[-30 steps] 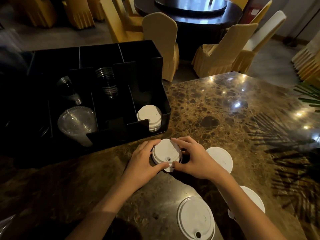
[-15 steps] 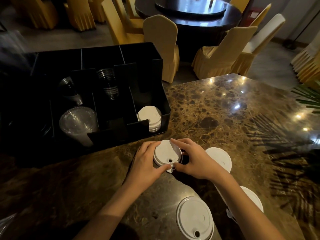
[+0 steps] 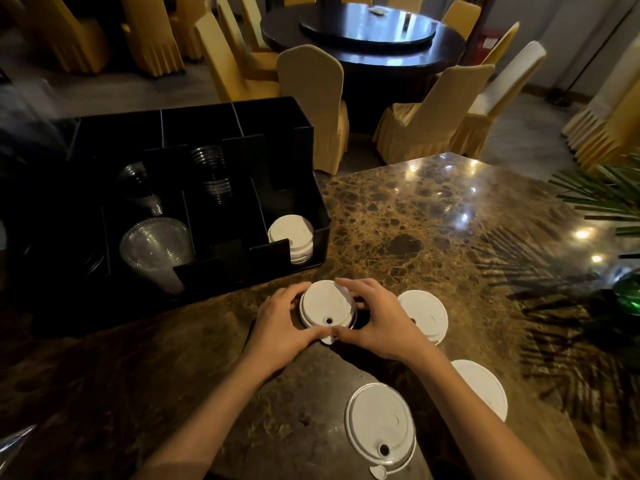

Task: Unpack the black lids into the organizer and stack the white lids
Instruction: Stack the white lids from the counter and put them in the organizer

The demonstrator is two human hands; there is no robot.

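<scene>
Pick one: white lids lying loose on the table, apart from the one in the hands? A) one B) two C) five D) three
D: beside the lid held by the left hand and right hand, three lie loose on the table: one right of the hands, one nearest the camera, one by the right forearm.

Marble table [image 3: 433, 216]; clear cups [image 3: 156, 251]; yellow-covered chairs [image 3: 311, 95]; round dark table [image 3: 363, 39]; palm fronds [image 3: 602, 195].
</scene>
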